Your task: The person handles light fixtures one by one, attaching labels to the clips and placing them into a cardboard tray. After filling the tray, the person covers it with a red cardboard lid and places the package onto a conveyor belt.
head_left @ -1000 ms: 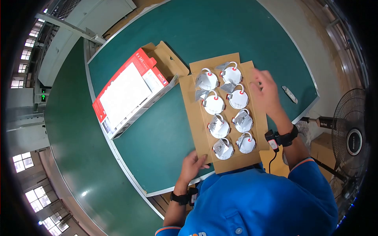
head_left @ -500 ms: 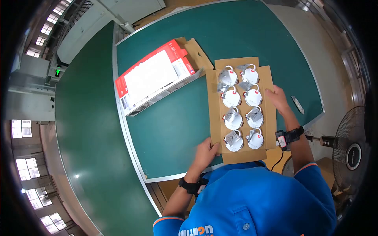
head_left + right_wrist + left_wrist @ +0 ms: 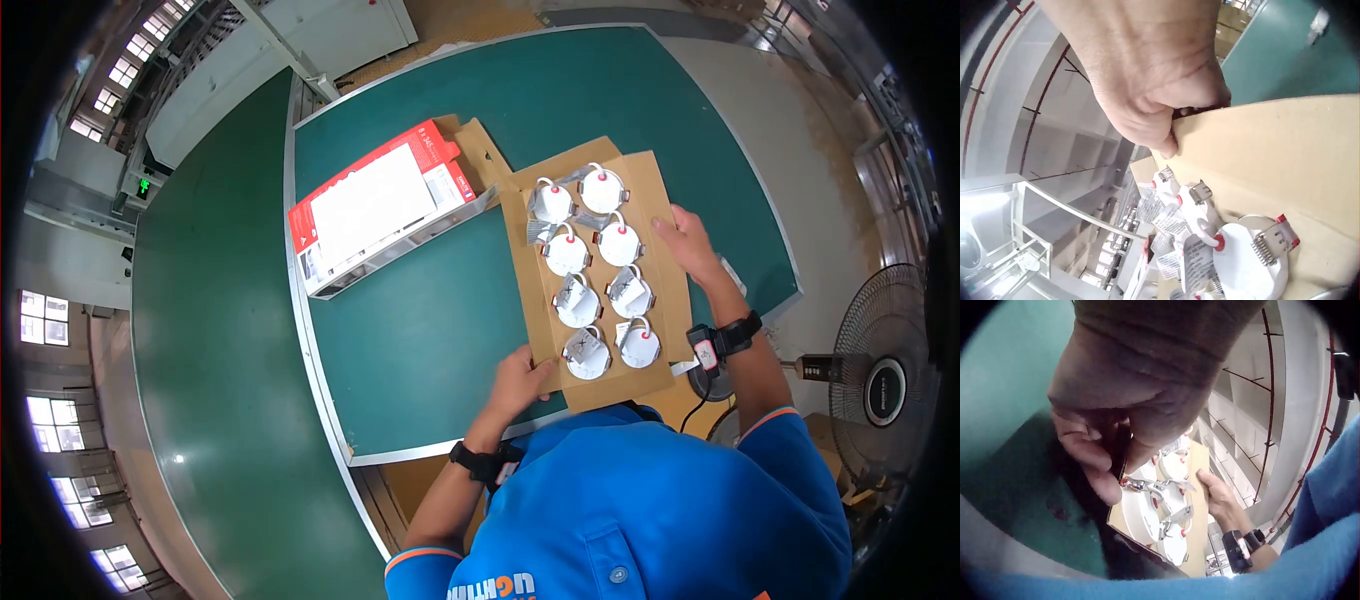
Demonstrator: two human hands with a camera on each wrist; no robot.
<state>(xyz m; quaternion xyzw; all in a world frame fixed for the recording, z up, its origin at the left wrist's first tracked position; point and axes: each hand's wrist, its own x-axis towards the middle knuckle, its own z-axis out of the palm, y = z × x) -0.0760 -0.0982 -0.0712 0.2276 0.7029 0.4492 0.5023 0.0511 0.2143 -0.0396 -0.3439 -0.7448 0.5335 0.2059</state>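
A shallow cardboard tray (image 3: 668, 300) is held in front of the body, its near end close to the blue shirt. Several round white downlights (image 3: 568, 255) sit in it in two rows, with spring clips, looped white cables and silvery printed tags. My left hand (image 3: 518, 385) pinches the tray's left edge near the front corner, thumb on top. At the right edge, toward the far end, my right hand (image 3: 688, 245) grips the cardboard, thumb on the upper face (image 3: 1169, 147). Its other fingers are hidden beneath the tray in the right wrist view.
A red and white carton (image 3: 430, 145) lies on the green table (image 3: 420, 330), left of the tray, its brown end flap open. A small pale slim tool (image 3: 1319, 25) lies on the table beyond the right hand. A standing fan (image 3: 885, 390) is at the right.
My right hand, off the tray a second ago, came to its right edge and now grips it. The tray has since turned slightly, its far end swinging left. My left hand stays at the front-left corner.
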